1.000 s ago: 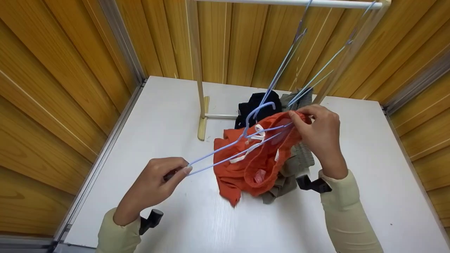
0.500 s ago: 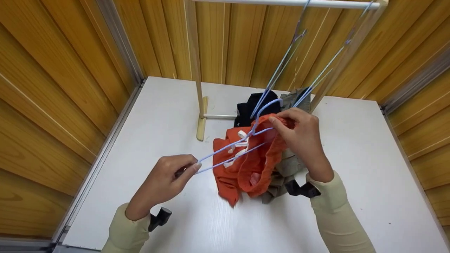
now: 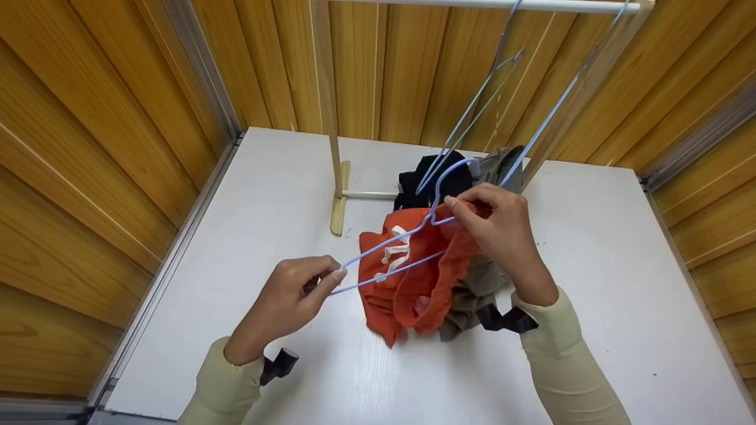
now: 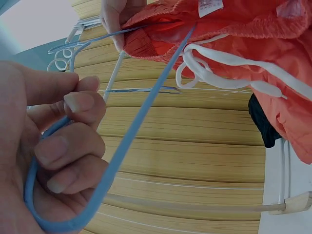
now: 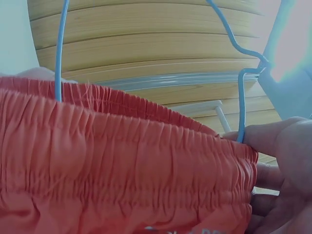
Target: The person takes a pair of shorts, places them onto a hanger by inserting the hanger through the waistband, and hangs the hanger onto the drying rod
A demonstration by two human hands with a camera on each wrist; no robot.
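Note:
My left hand [image 3: 289, 295] grips one rounded end of a light-blue wire hanger [image 3: 387, 241], fingers curled round it. The hanger slants up to the right, hook uppermost, and its far end lies inside the waist of orange-red shorts [image 3: 378, 307]. My right hand [image 3: 508, 236] pinches the elastic waistband [image 5: 122, 151] at its right corner, where the hanger wire [image 5: 241, 112] runs down inside it. A white drawstring [image 4: 243, 61] dangles at the front. The waist opening is held up and gapes, while the lower part of the shorts hangs close over the table.
Behind stands a wooden rack with a white top rail [image 3: 413, 3]. Blue hangers [image 3: 546, 121] hang from it, bearing black clothing [image 3: 434, 171] and grey-green clothing [image 3: 499, 165]. Olive folds [image 3: 463, 313] show beside the shorts. Wood-panelled walls border the white table [image 3: 283, 177].
My right hand has moved left with the waistband, and my left hand has pushed the hanger right, deeper into the shorts. The waistband's corner now sits nearer the hanger's hook.

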